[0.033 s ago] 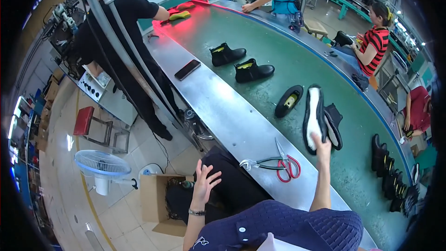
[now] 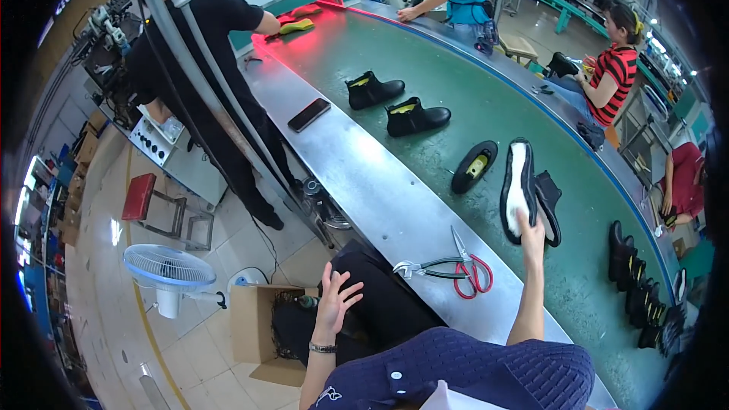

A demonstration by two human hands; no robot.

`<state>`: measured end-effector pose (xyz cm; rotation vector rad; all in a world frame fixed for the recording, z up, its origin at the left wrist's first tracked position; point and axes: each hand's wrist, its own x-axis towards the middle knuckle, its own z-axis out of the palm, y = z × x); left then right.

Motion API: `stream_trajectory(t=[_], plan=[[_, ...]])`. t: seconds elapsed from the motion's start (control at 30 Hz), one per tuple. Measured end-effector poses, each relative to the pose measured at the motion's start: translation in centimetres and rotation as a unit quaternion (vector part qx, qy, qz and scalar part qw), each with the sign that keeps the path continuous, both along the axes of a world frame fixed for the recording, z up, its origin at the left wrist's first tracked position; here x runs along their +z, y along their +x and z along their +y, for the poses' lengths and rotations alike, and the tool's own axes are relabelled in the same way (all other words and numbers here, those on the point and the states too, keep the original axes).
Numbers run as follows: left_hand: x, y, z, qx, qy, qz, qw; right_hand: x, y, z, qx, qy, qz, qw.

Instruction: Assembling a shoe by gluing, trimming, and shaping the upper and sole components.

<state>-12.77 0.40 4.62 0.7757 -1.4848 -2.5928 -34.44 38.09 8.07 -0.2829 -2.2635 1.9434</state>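
Nothing shifted; right hand [image 2: 531,229] grip seemingly closed on boot [image 2: 519,186] over green belt [image 2: 486,99]; left hand [image 2: 334,305] splayed, empty.

Factory hall: tiled floor [image 2: 114,311] with yellow line, standing fan [image 2: 168,267], cardboard box [image 2: 254,319], red stool [image 2: 140,197], bright overhead lighting.

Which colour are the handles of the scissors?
Red, on the scissors, clearest in the head view.

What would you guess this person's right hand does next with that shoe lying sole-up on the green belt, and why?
Probably close the fingers and lift it. The right hand reaches out with its fingertips at the heel end of the black shoe with the white sole, which lies on the green belt. The left hand hangs open, holding nothing.
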Motion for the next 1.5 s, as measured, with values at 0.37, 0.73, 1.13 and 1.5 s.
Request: stream_trajectory(t=[0.37, 0.73, 1.13, 1.5], plan=[[1.3, 2.7, 0.9, 0.012, 0.008, 0.019, 1.0, -4.5, -9.8, -9.9, 0.064, 0.441, 0.066, 0.893], [3.9, 0.9, 0.9, -0.075, -0.153, 0.135, 0.976, 12.3, -5.6, -10.3, 0.263, 0.063, 0.192, 0.943], [5.8, 2.0, 0.9, -0.094, -0.231, 0.228, 0.941, 13.7, 5.9, -25.7, 0.596, -0.099, 0.033, 0.796], [1.1, 8.7, 1.2, 0.107, -0.108, 0.126, 0.98, 2.5, 7.6, -21.7, 0.485, 0.274, 0.077, 0.827]])
